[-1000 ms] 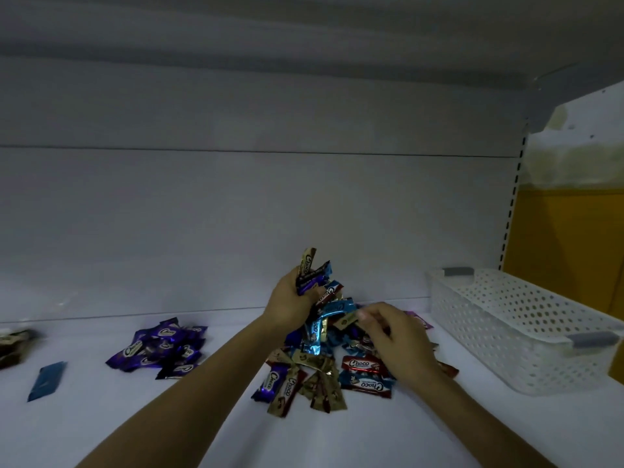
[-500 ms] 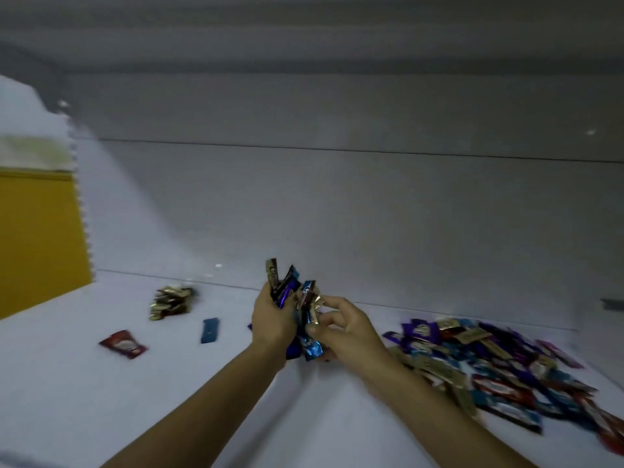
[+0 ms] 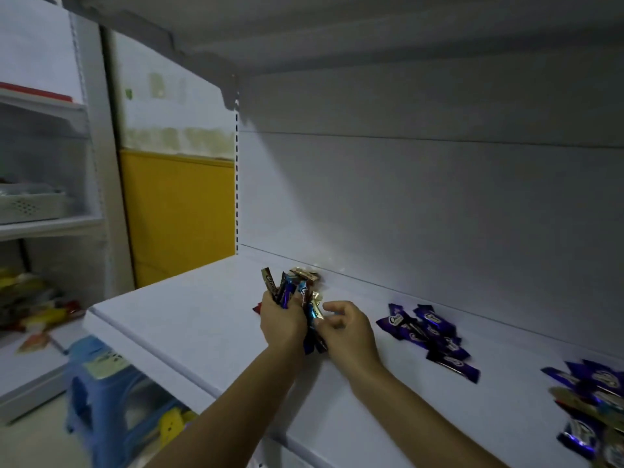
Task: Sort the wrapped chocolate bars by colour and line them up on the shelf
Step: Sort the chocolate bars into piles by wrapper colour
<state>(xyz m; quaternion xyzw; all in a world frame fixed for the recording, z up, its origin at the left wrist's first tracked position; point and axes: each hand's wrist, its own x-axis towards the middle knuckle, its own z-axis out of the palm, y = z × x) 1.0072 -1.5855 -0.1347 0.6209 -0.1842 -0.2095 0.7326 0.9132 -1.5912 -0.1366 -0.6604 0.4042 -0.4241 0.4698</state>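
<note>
Now the left hand (image 3: 283, 327) clutches mixed bars (image 3: 287, 289) above the shelf (image 3: 189, 319) while the right hand (image 3: 349, 332) pinches one blue bar (image 3: 314, 314).

The shelf (image 3: 202, 332) looked like painted metal, white, smooth and matt, and its back panel (image 3: 422, 214) had the same dull finish. The bundle of bars (image 3: 287, 290) in the left hand (image 3: 283, 324) was wrapped in glossy film, blue, purple and gold, with small glints on it. The purple bars (image 3: 429, 332) lying on the shelf shone the same way, slick and crinkled. The blue stool (image 3: 84, 393) below seemed smooth plastic, the yellow panel (image 3: 179, 211) flat and matt.
</note>
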